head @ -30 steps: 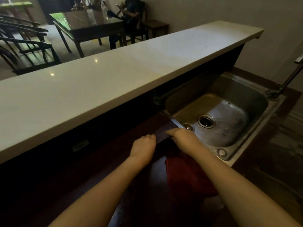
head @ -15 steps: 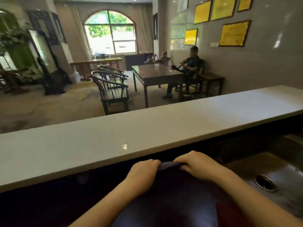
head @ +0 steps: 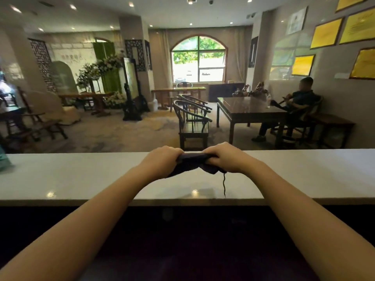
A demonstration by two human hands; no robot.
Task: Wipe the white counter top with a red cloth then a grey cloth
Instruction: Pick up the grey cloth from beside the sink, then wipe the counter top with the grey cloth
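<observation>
A dark grey cloth (head: 192, 162) is bunched between my two hands above the far half of the white counter top (head: 81, 175). My left hand (head: 162, 159) grips its left end and my right hand (head: 229, 158) grips its right end. A loose thread (head: 224, 185) dangles from the cloth down toward the counter's near edge. The red cloth is out of view.
A teal object (head: 4, 159) sits at the counter's far left edge. Beyond the counter are wooden chairs (head: 192, 120), a dark table (head: 249, 112) and a seated person (head: 294, 106) by the right wall. A dark lower ledge (head: 182, 240) lies under my forearms.
Both hands have lifted the grey cloth from the dark lower surface by the sink up over the white counter top. My view has tilted up, so the sink and red cloth left the frame.
</observation>
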